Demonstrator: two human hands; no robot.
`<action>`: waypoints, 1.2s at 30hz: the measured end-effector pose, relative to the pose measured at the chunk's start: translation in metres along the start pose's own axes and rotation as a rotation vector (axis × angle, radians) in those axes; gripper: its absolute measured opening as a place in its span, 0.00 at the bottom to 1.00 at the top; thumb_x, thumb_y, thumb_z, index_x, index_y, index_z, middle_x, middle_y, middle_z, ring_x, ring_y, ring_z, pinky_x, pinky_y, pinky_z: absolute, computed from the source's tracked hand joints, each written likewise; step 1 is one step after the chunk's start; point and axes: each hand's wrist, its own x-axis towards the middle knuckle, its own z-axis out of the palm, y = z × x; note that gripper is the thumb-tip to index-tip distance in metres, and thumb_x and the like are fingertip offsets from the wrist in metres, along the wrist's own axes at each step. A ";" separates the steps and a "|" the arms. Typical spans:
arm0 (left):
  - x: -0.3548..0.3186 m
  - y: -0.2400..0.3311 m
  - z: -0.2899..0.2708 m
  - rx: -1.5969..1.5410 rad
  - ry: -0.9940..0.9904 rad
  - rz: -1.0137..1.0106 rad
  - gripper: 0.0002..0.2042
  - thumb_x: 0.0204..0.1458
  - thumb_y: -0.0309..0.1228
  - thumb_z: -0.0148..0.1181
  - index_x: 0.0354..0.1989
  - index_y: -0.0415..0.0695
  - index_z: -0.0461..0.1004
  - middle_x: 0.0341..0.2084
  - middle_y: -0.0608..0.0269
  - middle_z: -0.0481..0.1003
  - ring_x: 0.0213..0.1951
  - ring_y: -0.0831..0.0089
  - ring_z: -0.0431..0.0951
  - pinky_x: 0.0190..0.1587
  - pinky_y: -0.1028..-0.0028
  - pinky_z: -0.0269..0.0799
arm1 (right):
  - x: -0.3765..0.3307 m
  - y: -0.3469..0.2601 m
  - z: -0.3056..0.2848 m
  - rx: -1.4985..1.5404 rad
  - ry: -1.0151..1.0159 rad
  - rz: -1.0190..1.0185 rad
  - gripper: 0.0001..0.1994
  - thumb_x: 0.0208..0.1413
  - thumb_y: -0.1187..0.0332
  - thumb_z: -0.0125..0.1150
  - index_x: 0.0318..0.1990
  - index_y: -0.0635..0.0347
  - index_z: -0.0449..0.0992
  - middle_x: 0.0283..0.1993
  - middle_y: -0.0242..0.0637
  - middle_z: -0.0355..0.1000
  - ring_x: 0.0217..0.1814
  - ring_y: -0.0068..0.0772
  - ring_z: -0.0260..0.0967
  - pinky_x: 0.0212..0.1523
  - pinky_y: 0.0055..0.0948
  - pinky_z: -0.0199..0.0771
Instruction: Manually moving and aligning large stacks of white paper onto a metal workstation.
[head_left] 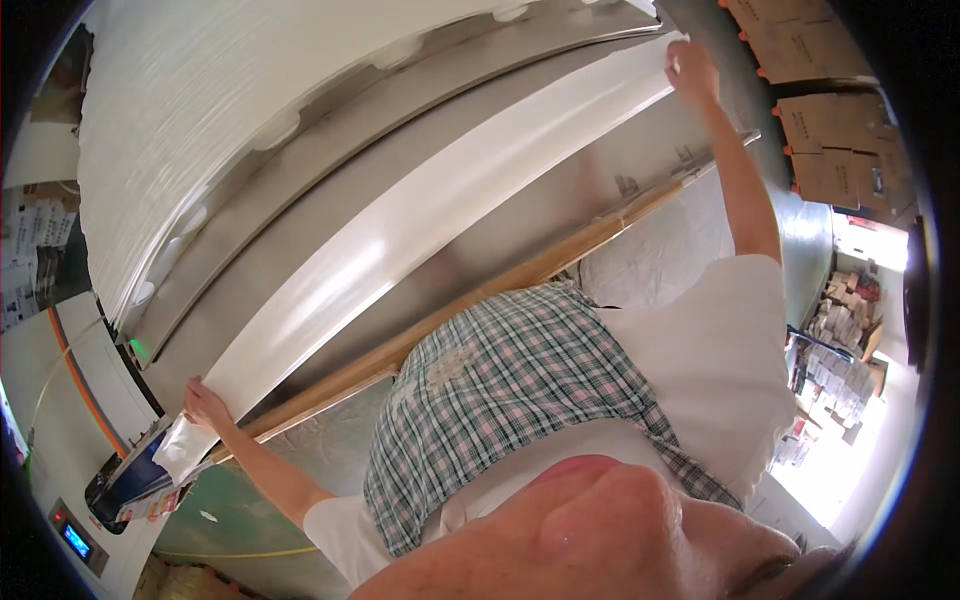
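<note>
A long, glossy white strip of thin sheet [400, 250] stretches diagonally between my two hands, bowed along its length. My left hand [205, 403] is closed on its lower left end, where a short crumpled tail hangs past the fingers. Far off at the upper right, my right hand [693, 72] is closed on the other end with the arm stretched out. Under the strip lies a grey metal bench top [440, 285], with a wooden front edge [500, 285] close to my checked apron.
Beyond a raised metal bar [330, 155] rises a big mass of layered white sheet [200, 130]. At left stand a white machine panel [65, 385] with an orange stripe and a small control box [78, 540] with a lit screen. Cardboard boxes [835, 150] are stacked at right.
</note>
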 end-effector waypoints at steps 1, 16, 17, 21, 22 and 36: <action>0.001 0.002 -0.001 -0.012 -0.002 -0.007 0.23 0.55 0.47 0.31 0.35 0.52 0.75 0.37 0.65 0.74 0.45 0.61 0.68 0.54 0.57 0.47 | -0.011 0.000 0.006 -0.002 0.000 0.006 0.09 0.38 0.71 0.59 0.26 0.55 0.65 0.31 0.32 0.65 0.43 0.36 0.62 0.38 0.36 0.69; 0.005 -0.003 0.005 0.008 -0.005 -0.006 0.22 0.54 0.46 0.31 0.34 0.53 0.76 0.37 0.65 0.74 0.45 0.61 0.68 0.53 0.58 0.49 | -0.006 0.073 0.092 0.294 -0.171 -0.031 0.06 0.48 0.69 0.47 0.28 0.60 0.69 0.28 0.40 0.71 0.37 0.44 0.66 0.39 0.36 0.66; 0.007 -0.007 0.008 0.010 -0.003 0.016 0.22 0.54 0.47 0.31 0.34 0.53 0.76 0.37 0.64 0.74 0.44 0.61 0.68 0.52 0.58 0.50 | 0.004 0.082 0.100 0.359 -0.161 0.019 0.09 0.49 0.66 0.46 0.34 0.58 0.70 0.34 0.42 0.70 0.40 0.47 0.66 0.42 0.37 0.65; 0.011 -0.012 0.014 0.043 -0.044 -0.008 0.22 0.54 0.47 0.31 0.34 0.53 0.76 0.36 0.63 0.74 0.44 0.60 0.69 0.51 0.58 0.51 | 0.014 0.057 0.165 0.111 -0.257 0.258 0.22 0.54 0.52 0.36 0.50 0.56 0.63 0.47 0.46 0.66 0.51 0.50 0.61 0.52 0.41 0.59; 0.009 -0.013 0.012 0.017 -0.034 0.017 0.22 0.54 0.47 0.31 0.33 0.53 0.76 0.36 0.62 0.74 0.44 0.59 0.69 0.50 0.57 0.51 | 0.016 0.047 0.180 -0.055 -0.295 0.347 0.27 0.56 0.46 0.32 0.54 0.56 0.60 0.51 0.47 0.64 0.55 0.50 0.58 0.55 0.43 0.56; 0.053 -0.116 0.043 0.431 -0.108 0.174 0.20 0.52 0.42 0.38 0.49 0.46 0.65 0.49 0.59 0.67 0.55 0.55 0.59 0.58 0.57 0.47 | 0.022 0.025 0.159 0.809 -0.786 0.317 0.23 0.58 0.53 0.39 0.55 0.57 0.61 0.54 0.36 0.61 0.55 0.31 0.56 0.57 0.27 0.51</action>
